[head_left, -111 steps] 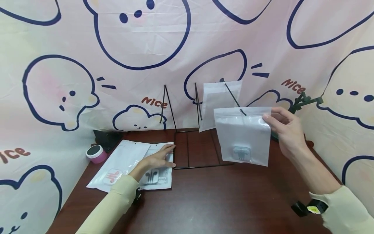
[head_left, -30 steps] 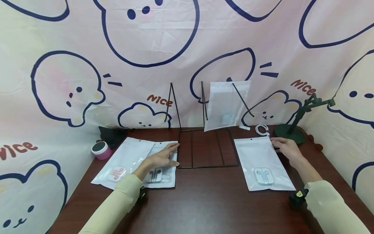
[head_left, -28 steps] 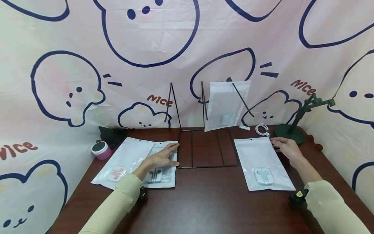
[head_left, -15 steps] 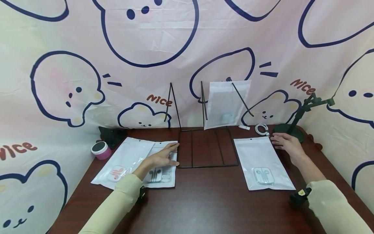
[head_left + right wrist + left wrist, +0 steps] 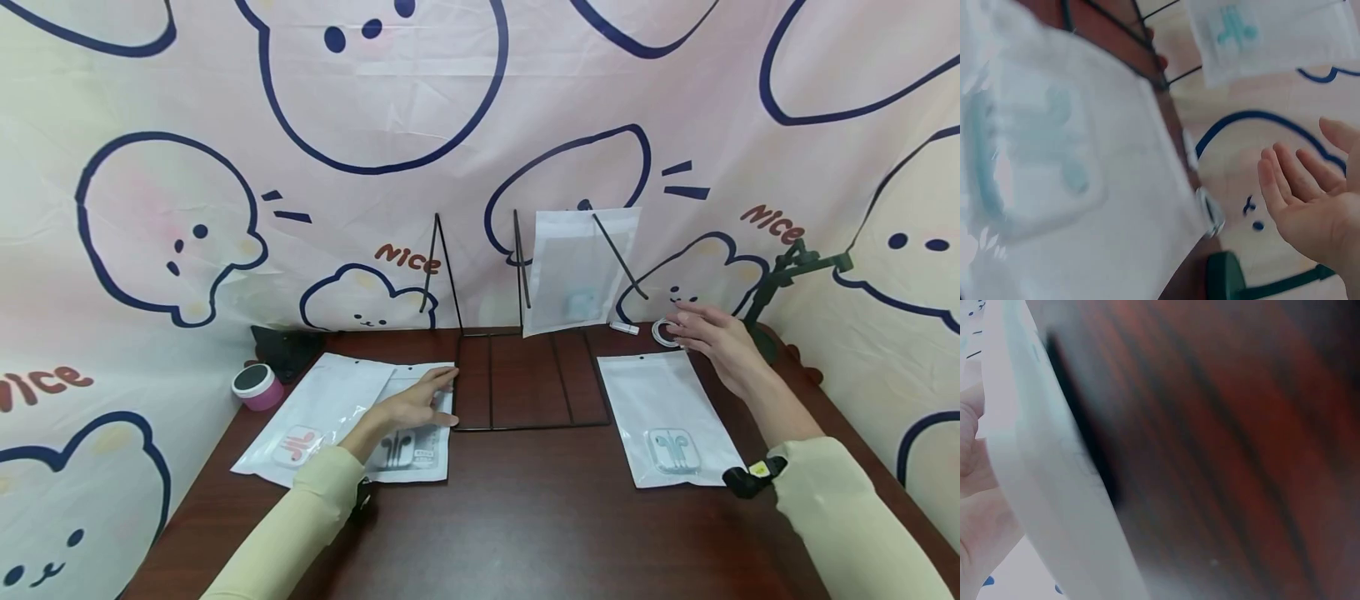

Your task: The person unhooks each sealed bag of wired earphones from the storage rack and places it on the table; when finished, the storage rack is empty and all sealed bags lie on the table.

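My left hand (image 5: pixel 412 404) lies with fingers extended over a white zip pouch of earphones (image 5: pixel 444 450), its fingertips at the left edge of the black wire rack (image 5: pixel 532 428). A second pouch, showing pink earphones (image 5: pixel 300 446), lies beside it, partly overlapping. On the right, my right hand (image 5: pixel 720 346) is raised with nothing in it, fingers loosely spread, palm visible in the right wrist view. Below it a white pouch with a cased pair of earphones (image 5: pixel 673 451) lies flat on the table. Another white pouch (image 5: pixel 573 275) hangs on the rack's right hook (image 5: pixel 622 258).
Behind the right hand stands a green desk lamp (image 5: pixel 795 262). A coiled white cable (image 5: pixel 658 335) and a small white adapter (image 5: pixel 624 328) lie near the back edge. At the far left are a pink jar (image 5: pixel 258 388) and a dark object (image 5: pixel 288 354). A printed cloth hangs behind.
Earlier my right hand held a pouch at the hook's front end; that pouch now lies on the table. Since then the right hand has risen from beside it. The left hand stays put.
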